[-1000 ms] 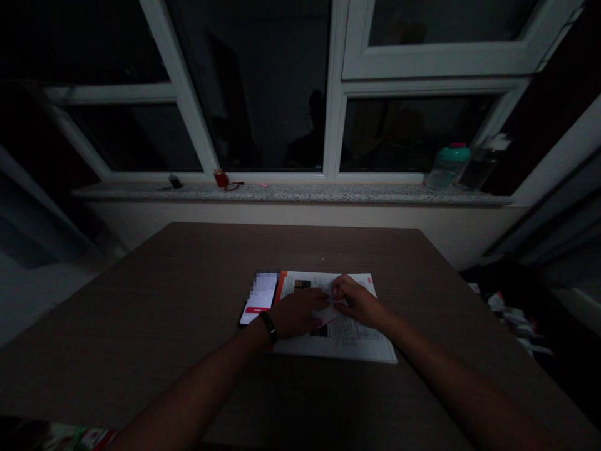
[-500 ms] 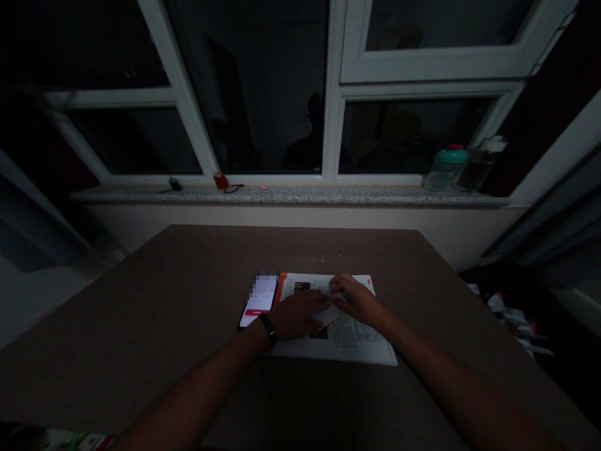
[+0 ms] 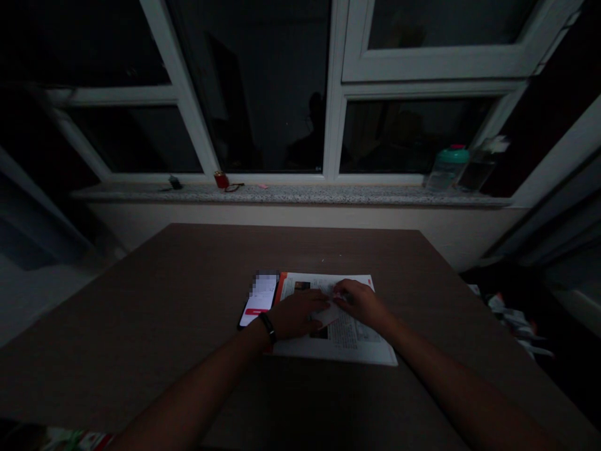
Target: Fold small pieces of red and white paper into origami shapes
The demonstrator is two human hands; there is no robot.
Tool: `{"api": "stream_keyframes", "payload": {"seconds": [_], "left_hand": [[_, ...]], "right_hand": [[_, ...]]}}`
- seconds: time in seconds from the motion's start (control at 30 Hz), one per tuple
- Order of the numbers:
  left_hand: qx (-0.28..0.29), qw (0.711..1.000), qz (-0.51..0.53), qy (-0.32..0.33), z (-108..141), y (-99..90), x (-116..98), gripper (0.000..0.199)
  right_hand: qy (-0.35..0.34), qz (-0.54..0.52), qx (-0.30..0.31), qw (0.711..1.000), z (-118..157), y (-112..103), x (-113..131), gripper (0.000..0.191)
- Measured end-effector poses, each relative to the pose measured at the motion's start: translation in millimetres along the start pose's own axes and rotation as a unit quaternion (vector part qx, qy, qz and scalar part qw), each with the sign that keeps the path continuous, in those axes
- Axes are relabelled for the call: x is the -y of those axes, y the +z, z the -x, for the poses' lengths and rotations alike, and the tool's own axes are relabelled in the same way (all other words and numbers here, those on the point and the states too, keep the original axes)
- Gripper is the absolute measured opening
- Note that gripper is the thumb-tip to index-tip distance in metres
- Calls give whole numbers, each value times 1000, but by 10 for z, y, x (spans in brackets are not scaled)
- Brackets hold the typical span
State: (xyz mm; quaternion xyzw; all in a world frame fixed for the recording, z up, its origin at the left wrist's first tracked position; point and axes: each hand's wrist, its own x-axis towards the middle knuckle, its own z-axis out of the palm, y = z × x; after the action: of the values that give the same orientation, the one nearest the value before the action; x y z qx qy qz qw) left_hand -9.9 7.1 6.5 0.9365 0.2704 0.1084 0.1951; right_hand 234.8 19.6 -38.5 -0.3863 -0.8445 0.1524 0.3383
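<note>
A printed booklet point(image 3: 369, 354) with an orange left edge lies on the table, and a small pale piece of paper point(image 3: 330, 314) rests on top of it. My left hand point(image 3: 297, 313), with a dark band on its wrist, lies flat over the left part of this paper, fingers stretched to the right. At the paper's upper right, my right hand point(image 3: 357, 300) has thumb and fingers pinched together on its edge; the fingertips hide that corner. Just left of the booklet is a phone point(image 3: 260, 300) with a lit screen.
The brown table point(image 3: 188, 282) reaches toward a stone windowsill point(image 3: 291, 195). On the sill stand a teal-lidded bottle point(image 3: 446, 168), a clear bottle point(image 3: 481, 166), a small red container point(image 3: 221, 180) and a small dark bottle point(image 3: 175, 182). Crumpled items point(image 3: 511, 316) lie beyond the table's right edge.
My right hand's fingers have curled in and come slightly lower at the paper's upper edge. The left hand stays in place on the paper.
</note>
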Motion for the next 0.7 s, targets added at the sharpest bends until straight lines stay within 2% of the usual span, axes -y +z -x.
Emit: {"api": "stream_keyframes", "payload": {"seconds": [0.3,0.5,0.7], "left_hand": [[6,1000,-10,-8,-5,-13,-19,47],[-1,1000,-7,-12,3,8,-9,46],[10,1000,-6,-4,-1,-5,-8,46]], "right_hand": [[-15,-3,15,1000,-40,0,-25,7],[38,-46,58,997,-39,-45,3,11],[26,-70,91,993,-1,-80,71,11]]}}
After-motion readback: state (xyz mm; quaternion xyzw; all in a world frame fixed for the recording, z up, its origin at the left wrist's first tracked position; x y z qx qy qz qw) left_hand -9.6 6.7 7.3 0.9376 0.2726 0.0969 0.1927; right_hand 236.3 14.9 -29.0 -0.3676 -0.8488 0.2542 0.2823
